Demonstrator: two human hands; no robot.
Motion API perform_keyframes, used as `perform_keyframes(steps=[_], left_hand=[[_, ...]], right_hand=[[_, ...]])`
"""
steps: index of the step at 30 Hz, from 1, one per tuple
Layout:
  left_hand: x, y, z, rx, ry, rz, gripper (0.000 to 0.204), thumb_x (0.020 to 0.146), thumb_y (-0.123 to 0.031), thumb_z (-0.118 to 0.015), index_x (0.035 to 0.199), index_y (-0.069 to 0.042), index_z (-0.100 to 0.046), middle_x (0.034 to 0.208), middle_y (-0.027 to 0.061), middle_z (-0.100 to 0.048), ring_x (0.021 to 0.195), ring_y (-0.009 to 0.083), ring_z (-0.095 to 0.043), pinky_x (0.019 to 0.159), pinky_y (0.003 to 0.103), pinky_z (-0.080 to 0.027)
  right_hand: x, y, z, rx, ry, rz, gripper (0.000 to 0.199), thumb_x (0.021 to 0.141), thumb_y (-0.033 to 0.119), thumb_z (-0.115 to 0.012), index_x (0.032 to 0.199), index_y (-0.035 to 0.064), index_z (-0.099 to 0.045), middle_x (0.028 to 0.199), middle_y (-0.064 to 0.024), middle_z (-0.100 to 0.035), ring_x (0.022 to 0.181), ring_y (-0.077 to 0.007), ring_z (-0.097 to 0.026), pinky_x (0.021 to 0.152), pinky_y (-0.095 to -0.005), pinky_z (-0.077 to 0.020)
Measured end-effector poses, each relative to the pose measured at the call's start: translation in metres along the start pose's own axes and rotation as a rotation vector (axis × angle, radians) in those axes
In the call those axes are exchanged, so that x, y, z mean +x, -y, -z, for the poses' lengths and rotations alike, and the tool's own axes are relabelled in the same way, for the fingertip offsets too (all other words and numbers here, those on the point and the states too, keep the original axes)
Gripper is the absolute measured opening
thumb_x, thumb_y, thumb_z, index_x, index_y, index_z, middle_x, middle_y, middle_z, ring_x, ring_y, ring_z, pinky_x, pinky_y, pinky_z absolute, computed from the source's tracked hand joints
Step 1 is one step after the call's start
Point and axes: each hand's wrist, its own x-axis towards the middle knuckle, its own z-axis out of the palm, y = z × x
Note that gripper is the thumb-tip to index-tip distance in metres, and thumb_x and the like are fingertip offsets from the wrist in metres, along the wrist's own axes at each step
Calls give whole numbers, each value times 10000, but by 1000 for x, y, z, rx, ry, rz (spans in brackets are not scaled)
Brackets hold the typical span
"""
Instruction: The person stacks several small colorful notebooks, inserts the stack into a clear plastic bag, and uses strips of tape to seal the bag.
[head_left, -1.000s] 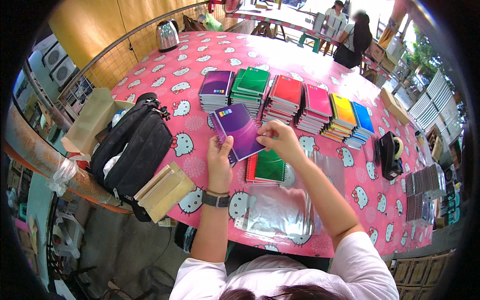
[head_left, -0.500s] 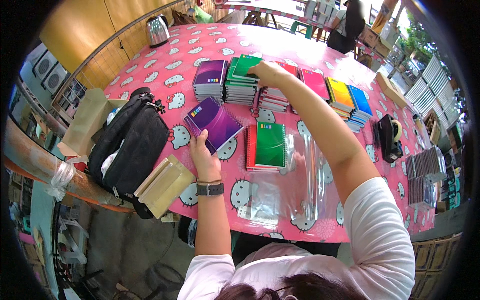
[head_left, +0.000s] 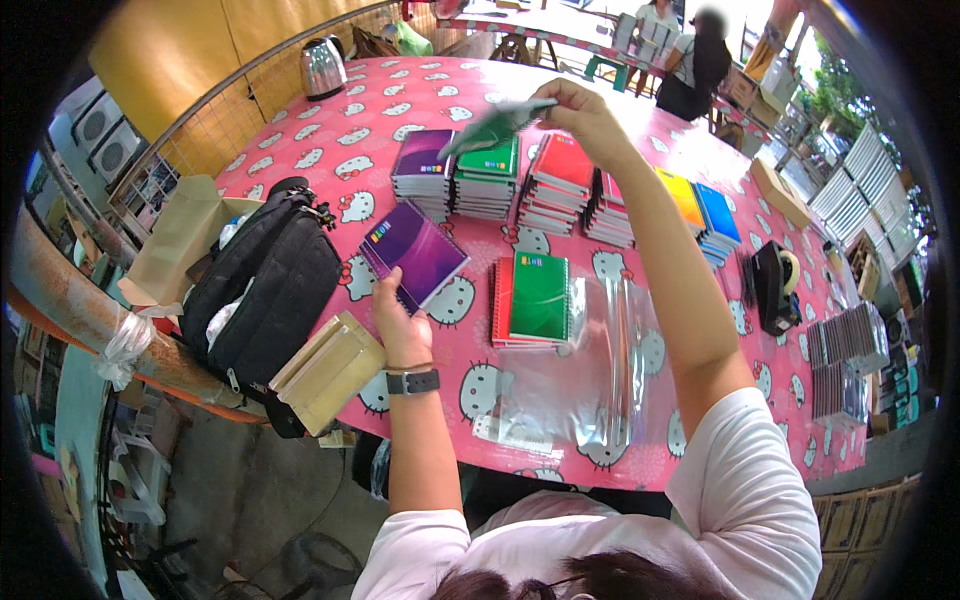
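Observation:
My left hand (head_left: 402,328) grips a purple spiral notebook (head_left: 420,258) by its near corner, thumb on the cover. My right hand (head_left: 582,115) pinches a green notebook (head_left: 492,127) by one end. That notebook is tilted and smeared by motion, above the stack of green notebooks (head_left: 487,190). Beside that stand stacks of purple notebooks (head_left: 422,160) and red notebooks (head_left: 558,165). Between my arms, a green notebook (head_left: 540,297) rests on a red notebook (head_left: 502,300), next to clear plastic sleeves (head_left: 600,400).
Yellow notebooks (head_left: 682,200) and blue notebooks (head_left: 716,212) are stacked to the right, near a black tape dispenser (head_left: 778,288). A black bag (head_left: 268,285) and a cardboard box (head_left: 325,378) lie left. A kettle (head_left: 323,68) stands far left; people are at the back.
My right hand has lifted the green notebook off its stack, upward and slightly right. My left hand and the purple notebook have shifted slightly left. A second person now shows at the back.

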Motion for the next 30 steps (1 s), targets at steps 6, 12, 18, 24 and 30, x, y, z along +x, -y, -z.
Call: perform_keyframes(steps=[6,12,18,24,30], left_hand=[[-17,-6,-17,-128,223,180,185,831,-90,-588,1010,-56,-558,1013,75,-626,916,216,-628,824,374,-523],[-22,-10,-24,231,462,234,284,821,-54,-594,1096,-37,-526,991,80,-633,855,162,-635,766,291,-533],[-24,-35,-51,415,603,264,267,819,-33,-599,1080,-32,-541,955,67,-644,791,130,-639,723,258,-536],[-31,-51,-74,639,657,267,289,816,-45,-613,1092,-6,-540,970,65,-634,790,112,-625,725,246,-524],[-29,-48,-106,1038,990,144,395,732,-107,-692,1088,28,-589,1000,62,-650,807,127,-601,758,279,-491]], right_hand=[[-70,-93,18,-521,610,-145,206,792,-26,-530,885,60,-692,1010,-86,-657,965,-170,-593,882,-301,-461],[-109,-111,-18,-562,344,-271,297,761,117,-657,1052,57,-655,1040,-117,-658,966,-257,-614,851,-337,-472],[-94,-93,-27,-590,408,-258,417,704,95,-687,1117,116,-629,991,-144,-659,967,-288,-620,838,-386,-478],[-96,-88,-41,-606,184,-144,370,756,-30,-544,1101,72,-629,949,-188,-648,841,-308,-624,797,-371,-482],[-143,-57,11,-13,-344,-192,205,866,106,-575,1045,32,-642,925,-61,-659,795,-115,-591,721,-248,-484]])
